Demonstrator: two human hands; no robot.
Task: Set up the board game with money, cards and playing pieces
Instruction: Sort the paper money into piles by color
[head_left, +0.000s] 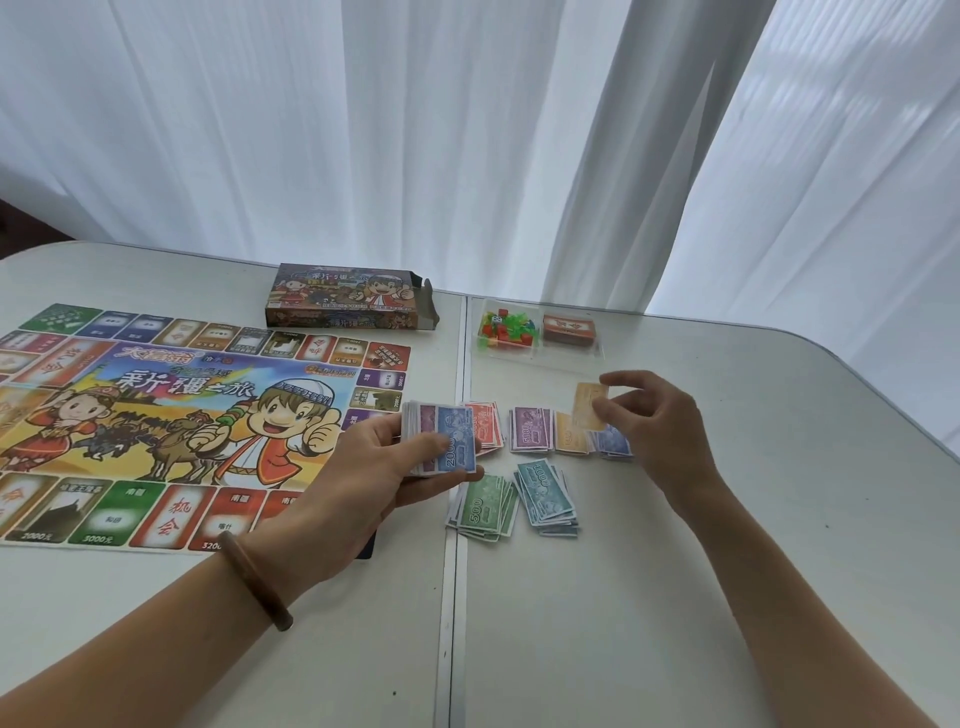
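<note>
Left hand: our left hand (387, 467) grips the unsorted money stack (441, 439), thumb on the top blue note, so we can feed notes off one at a time.
Near piles: the green pile (485, 506) and teal pile (548, 499) lie side by side on the counter (727, 545), one colour each.
Right hand: our right hand (660, 426) pinches a single yellow note (586, 402) over the yellow pile (569, 439) (its home, we judge).
Board: the board (182, 415) lies flat to the left.
Tray: the playing pieces (501, 327) and card deck (569, 330) sit in a clear tray, not yet set out.
Box: the box (348, 296) lies open-ended behind.
</note>
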